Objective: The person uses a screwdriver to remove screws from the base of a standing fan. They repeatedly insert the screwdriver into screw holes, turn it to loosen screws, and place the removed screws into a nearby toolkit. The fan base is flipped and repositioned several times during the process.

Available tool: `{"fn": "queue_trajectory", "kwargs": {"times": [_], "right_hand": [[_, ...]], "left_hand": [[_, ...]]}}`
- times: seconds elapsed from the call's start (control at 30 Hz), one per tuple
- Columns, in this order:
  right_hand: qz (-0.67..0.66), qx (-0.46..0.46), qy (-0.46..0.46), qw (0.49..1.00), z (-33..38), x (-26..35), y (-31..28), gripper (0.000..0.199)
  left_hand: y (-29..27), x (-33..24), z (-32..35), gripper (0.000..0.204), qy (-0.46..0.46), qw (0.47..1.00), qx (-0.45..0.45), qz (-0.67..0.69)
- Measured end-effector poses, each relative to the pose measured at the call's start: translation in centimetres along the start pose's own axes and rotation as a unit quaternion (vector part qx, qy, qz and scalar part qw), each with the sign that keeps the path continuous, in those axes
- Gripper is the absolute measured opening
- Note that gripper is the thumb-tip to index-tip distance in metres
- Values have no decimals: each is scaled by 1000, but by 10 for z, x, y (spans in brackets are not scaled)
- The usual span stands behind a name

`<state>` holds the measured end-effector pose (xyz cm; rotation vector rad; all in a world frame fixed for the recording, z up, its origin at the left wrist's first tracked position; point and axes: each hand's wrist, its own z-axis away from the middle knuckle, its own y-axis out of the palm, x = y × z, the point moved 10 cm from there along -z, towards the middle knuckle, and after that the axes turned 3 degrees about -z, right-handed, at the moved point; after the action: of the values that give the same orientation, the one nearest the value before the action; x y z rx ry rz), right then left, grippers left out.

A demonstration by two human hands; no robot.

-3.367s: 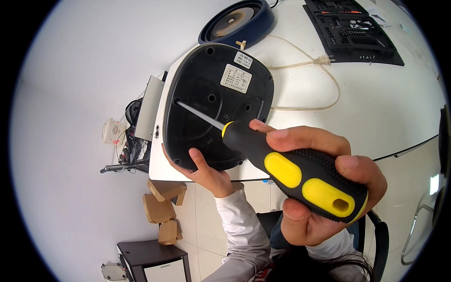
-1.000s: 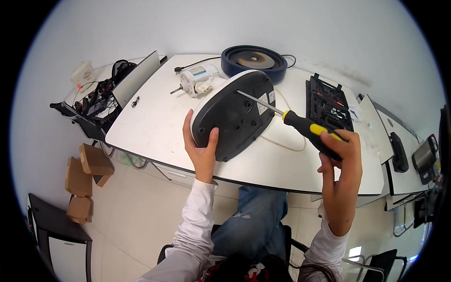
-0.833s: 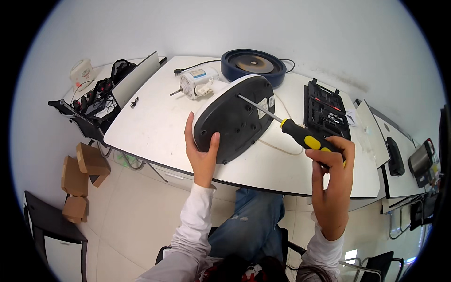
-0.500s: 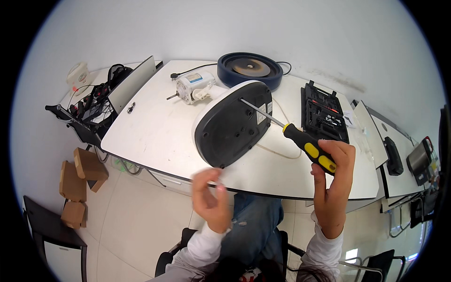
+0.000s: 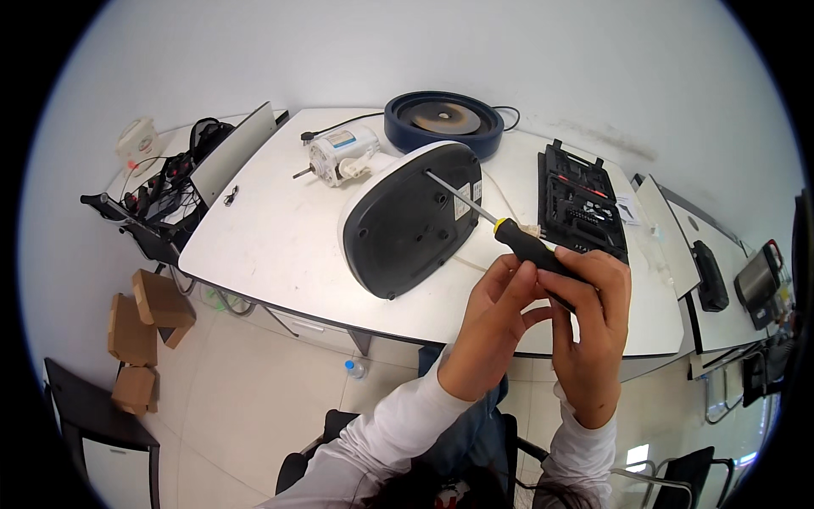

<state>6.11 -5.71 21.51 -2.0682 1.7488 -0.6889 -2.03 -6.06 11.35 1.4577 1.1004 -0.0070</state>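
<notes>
White cloth sleeves [image 5: 398,433] cover both forearms, reaching in from the lower edge. The right hand [image 5: 593,312] is closed round the grip of a black-and-yellow screwdriver with a steel shaft [image 5: 519,240], its fingers curled over the rear. The left hand [image 5: 487,335] has its thumb and fingers bent nearly together against the same grip; whether they clasp it or merely touch it I cannot tell. The shaft points towards ten o'clock, its tip at a recessed hole near the top of a rounded base with a white rim and black plastic underside [image 5: 394,233]. That base stands tilted on a white, dark-edged table [image 5: 271,229], underside towards the person.

Taking the base as the clock's centre, a pale two-pin plug [image 5: 532,230] lies at three o'clock, just beyond the screwdriver. An open black plastic tool case [image 5: 582,212] sits farther out that way. A white cylindrical motor with a metal shaft [image 5: 343,153] lies at ten o'clock. Farthest back, between twelve and one, is a round dark-blue appliance with a scorched metal disc [image 5: 443,144].
</notes>
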Motion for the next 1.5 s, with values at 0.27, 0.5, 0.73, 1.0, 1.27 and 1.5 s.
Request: {"fn": "queue_trajectory", "kwargs": {"times": [0.27,0.5,0.73,1.0,1.27,1.5], "right_hand": [[-106,-4,49,993,7,-22,2,51],[-88,-28,200,975,24,-57,-5,45],[-88,-29,228,969,20,-51,-4,23],[-65,-33,144,987,15,-41,-8,37],[-73,-49,233,969,24,-66,-11,33],[-97,-6,258,961,24,-70,-6,24]], "left_hand": [[-3,13,-13,36,-23,1000,2,-5],[-15,13,-16,33,-2,999,-28,-34],[-16,19,-17,30,-29,999,-9,-29],[2,20,-23,30,-51,999,14,-8],[-6,22,-35,29,-45,998,-18,-41],[3,21,-31,40,-60,998,5,-19]]}}
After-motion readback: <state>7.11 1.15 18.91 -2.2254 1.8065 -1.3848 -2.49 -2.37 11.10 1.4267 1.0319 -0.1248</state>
